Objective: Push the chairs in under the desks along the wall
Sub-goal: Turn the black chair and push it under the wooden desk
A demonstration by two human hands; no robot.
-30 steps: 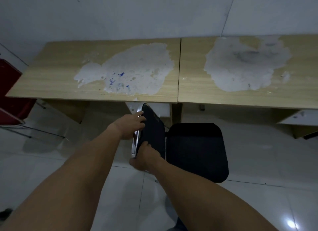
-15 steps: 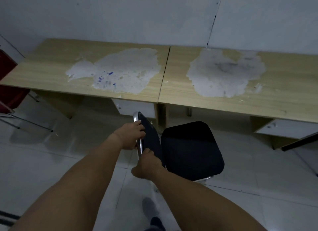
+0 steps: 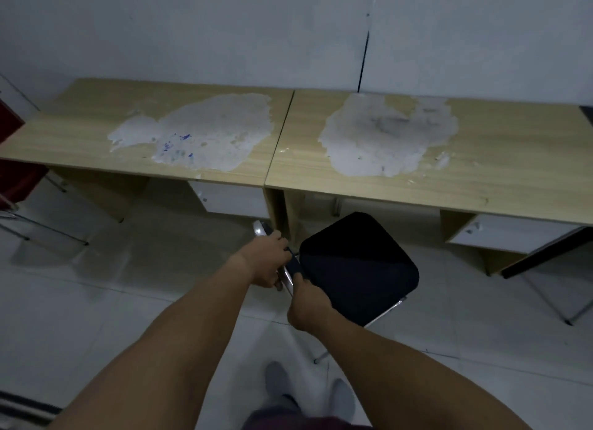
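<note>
In front of the two desks along the wall: one black chair (image 3: 357,267), held by its backrest, seat turned toward the right-hand surface (image 3: 433,169).

Change noted: against the pictures half a second and a second ago, the chair has swung. The seat front, which sat squarely clear of the desks, now angles up toward the opening under the right-hand surface, its far corner close to the desk's front edge. The backrest has tipped and now shows almost edge-on. Judged meaning: the chair is being lined up with the knee space, and the push itself is not yet done, since nearly all of the seat lies out on the floor.

Left hand (image 3: 264,259): arm reaching forward, grip clamped on the upper part of the backrest frame (image 3: 260,229), fingers wrapped over the black pad.

Right hand (image 3: 306,303): arm reaching forward from lower right, grip closed on the lower part of the same backrest, just beside the seat's near edge, thumb up along the pad.

Left-hand surface (image 3: 80,134): no chair under it; worn pale patch with blue marks.

Red chair (image 3: 14,176): at far left edge, partly out of view, near the left desk's end.

Judged remaining: straighten, then slide forward between the desk's side panel and drawer unit (image 3: 500,234).
</note>
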